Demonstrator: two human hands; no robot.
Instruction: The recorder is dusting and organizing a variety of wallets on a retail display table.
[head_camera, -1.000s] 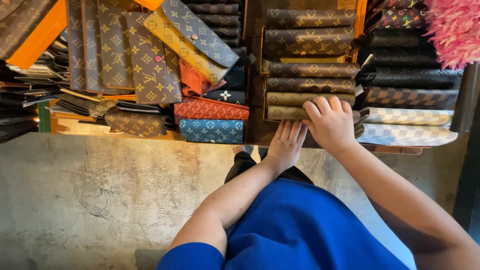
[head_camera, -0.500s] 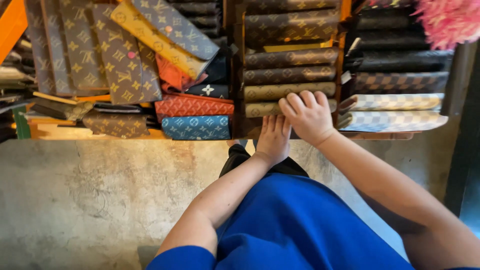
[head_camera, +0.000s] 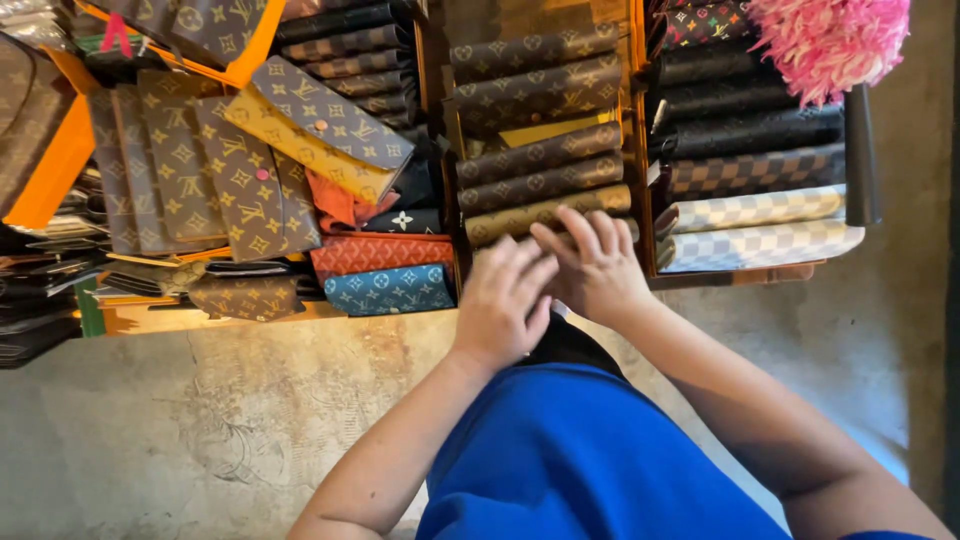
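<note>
Wallet (head_camera: 545, 212): brown, gold-patterned, lowest in its stacked row
Right hand (head_camera: 597, 262): fingers spread on it
Left hand (head_camera: 503, 300): fingers together, beside

Left hand (head_camera: 503, 300): palm down, fingers extended forward. Right hand (head_camera: 597, 265): palm down, fingers spread, just beside it. Both forearms bare.
</note>
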